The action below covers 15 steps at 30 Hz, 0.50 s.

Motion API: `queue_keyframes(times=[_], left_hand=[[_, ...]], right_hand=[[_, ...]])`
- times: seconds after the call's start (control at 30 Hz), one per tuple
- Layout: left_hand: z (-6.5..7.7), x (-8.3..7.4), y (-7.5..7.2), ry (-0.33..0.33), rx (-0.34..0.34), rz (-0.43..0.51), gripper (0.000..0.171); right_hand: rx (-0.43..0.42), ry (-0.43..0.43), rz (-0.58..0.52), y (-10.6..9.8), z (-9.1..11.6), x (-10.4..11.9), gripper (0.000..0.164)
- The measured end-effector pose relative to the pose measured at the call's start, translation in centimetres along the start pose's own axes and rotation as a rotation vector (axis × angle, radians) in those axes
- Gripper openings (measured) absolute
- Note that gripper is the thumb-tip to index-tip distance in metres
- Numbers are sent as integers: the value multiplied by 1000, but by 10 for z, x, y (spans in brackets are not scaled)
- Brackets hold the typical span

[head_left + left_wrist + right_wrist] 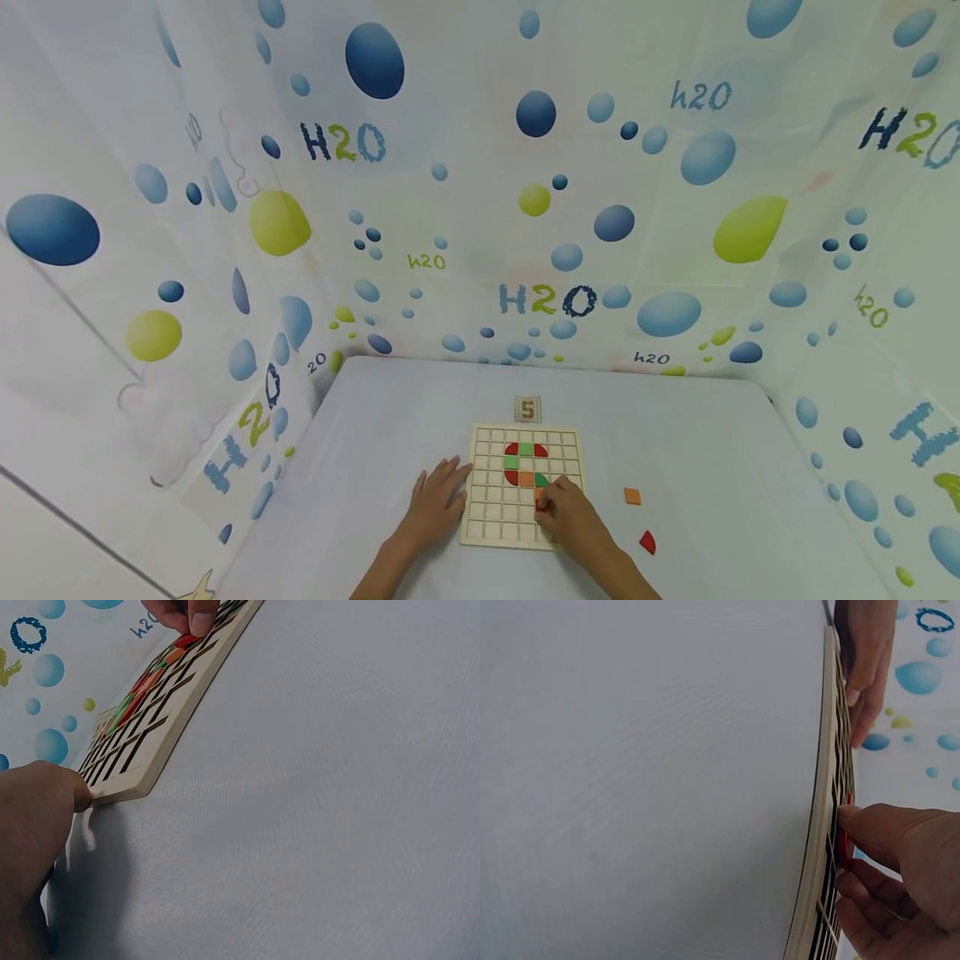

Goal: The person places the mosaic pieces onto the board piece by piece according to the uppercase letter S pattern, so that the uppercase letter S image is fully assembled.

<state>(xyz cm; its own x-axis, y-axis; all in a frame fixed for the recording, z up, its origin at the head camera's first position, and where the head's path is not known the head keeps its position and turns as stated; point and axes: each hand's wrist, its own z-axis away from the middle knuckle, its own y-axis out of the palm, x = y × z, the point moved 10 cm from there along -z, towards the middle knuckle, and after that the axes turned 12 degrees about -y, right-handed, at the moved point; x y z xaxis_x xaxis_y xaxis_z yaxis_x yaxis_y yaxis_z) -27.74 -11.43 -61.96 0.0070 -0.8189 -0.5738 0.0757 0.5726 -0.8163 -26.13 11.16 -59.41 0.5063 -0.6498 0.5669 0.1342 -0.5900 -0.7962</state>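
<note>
A wooden grid board (492, 510) lies on the white table. My left hand (438, 502) rests at its left edge with fingers fairly straight, the thumb touching the frame. Over the lower right cells, my right hand (567, 512) pinches a red piece (844, 847) between thumb and fingers, low against the grid. Just above those fingertips sits an orange square (538, 494), partly covered. Further up, red quarter-circles (512, 450), light green squares (527, 448), another orange square (527, 479) and a dark green quarter-circle (542, 480) form a curve in the cells.
Behind the board lies a small card (527, 409) with an S-shaped pattern on a grid. To the right are a loose orange square (632, 497) and a red quarter-circle (648, 542). A curtain (465, 208) printed with blue and green drops surrounds the table.
</note>
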Motion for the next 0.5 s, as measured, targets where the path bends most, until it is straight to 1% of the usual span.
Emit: queue_keyframes(times=[0.13, 0.3, 0.4, 0.5], left_hand=[[-1, 2, 1, -5, 5, 3, 47], [-2, 4, 3, -6, 6, 0, 48], [-3, 4, 4, -7, 11, 1, 48], [-3, 4, 4, -8, 14, -3, 48]], right_hand=[[5, -21, 61, -3, 0, 6, 20], [-2, -46, 136, -3, 0, 7, 21], [-4, -43, 165, -3, 1, 7, 20], [5, -34, 168, -3, 3, 7, 20]])
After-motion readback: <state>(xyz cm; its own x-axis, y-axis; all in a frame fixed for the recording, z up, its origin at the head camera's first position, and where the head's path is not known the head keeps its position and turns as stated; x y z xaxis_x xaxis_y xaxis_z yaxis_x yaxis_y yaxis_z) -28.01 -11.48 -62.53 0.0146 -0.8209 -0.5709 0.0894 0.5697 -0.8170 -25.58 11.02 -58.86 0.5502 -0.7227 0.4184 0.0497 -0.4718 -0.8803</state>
